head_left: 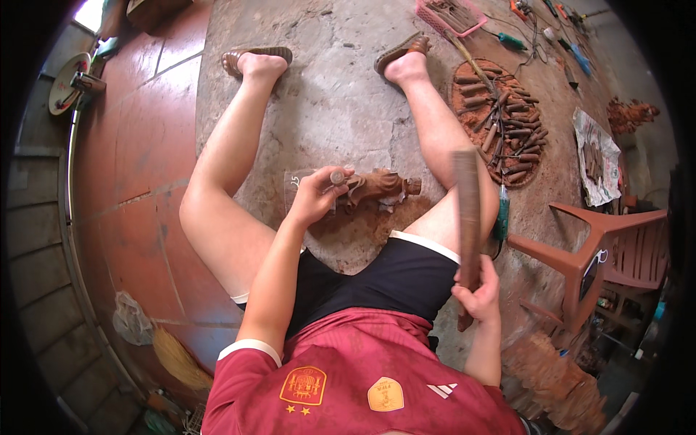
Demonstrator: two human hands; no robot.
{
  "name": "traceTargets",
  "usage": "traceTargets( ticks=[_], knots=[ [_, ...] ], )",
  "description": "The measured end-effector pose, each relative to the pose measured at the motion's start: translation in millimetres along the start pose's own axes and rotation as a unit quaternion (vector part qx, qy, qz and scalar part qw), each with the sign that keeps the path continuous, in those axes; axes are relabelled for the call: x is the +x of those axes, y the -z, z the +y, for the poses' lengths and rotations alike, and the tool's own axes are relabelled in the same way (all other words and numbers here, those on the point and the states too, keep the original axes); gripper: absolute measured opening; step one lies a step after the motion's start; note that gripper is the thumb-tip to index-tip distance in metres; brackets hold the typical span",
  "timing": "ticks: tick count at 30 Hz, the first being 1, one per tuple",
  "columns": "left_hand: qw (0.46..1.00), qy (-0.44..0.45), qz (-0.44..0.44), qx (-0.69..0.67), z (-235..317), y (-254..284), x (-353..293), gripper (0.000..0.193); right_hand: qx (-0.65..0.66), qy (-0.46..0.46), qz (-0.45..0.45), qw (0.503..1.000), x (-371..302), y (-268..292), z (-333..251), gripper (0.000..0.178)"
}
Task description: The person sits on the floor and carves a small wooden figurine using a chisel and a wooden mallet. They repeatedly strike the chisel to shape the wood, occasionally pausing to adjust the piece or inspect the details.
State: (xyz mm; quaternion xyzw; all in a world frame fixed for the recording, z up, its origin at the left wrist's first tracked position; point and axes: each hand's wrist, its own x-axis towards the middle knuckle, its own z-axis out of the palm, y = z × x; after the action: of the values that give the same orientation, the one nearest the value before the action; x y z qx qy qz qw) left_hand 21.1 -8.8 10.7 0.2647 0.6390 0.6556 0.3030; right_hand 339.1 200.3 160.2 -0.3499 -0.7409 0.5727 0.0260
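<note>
A brown carved wooden figure [383, 190] lies on its side on the concrete floor between my legs. My left hand [316, 197] is closed around a round-ended tool handle [337, 177], probably a chisel, at the left end of the carving. The tool's working tip is hidden, so I cannot tell whether it touches the wood. My right hand [480, 291] grips a long, thick wooden club [467, 210] near its lower end. The club stands raised above my right thigh, slightly blurred at its top. A clear sheet [291, 185] with a handwritten mark lies under the left hand.
Many chisels [518, 130] lie on an oval bed of sawdust at the right. Beyond are a pink basket [475, 27] and corded tools. Right of me stand a brown plastic chair [580, 254] and a white sack [598, 163]. A broom [180, 359] lies on the left tiles.
</note>
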Motion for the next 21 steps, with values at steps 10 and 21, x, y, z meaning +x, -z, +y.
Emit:
traceTargets(
  ticks=[10,21],
  knots=[
    [0.990,-0.087,0.048,0.098,7,-14,-4,0.028,-0.127,0.183,-0.025,0.975,44,-81,-39,0.057],
    [0.995,-0.038,-0.016,0.089,24,-12,25,0.029,-0.150,0.254,-0.008,0.956,64,-87,-46,0.063]
  ],
)
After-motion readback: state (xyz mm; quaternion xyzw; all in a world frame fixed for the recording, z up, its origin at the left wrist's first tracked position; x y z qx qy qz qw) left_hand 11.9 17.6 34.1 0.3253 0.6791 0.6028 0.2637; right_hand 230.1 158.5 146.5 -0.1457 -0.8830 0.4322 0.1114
